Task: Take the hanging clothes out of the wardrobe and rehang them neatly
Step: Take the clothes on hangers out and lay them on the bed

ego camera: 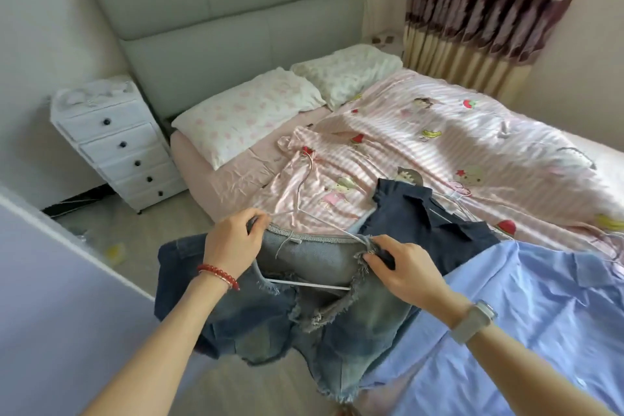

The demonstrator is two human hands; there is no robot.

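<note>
Far left I note a white drawer chest (118, 142) with 5 dark knobs beside the grey headboard (216, 10). My left hand (233, 240) pinches the frayed denim garment (304, 297) at its waistband, fingers curled round the edge. A white hanger (304, 284) sits threaded inside the denim, held above the bed edge. My right hand (401, 267) grips the opposite waistband corner. Behind lies a navy shirt (422, 223); right, a light blue shirt (523, 314) on the striped duvet (439, 132). Curtain (472, 10) far right.

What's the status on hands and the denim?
Left hand and right hand grip denim garment on white hanger. Shirts on bed. Nothing blocking.
</note>
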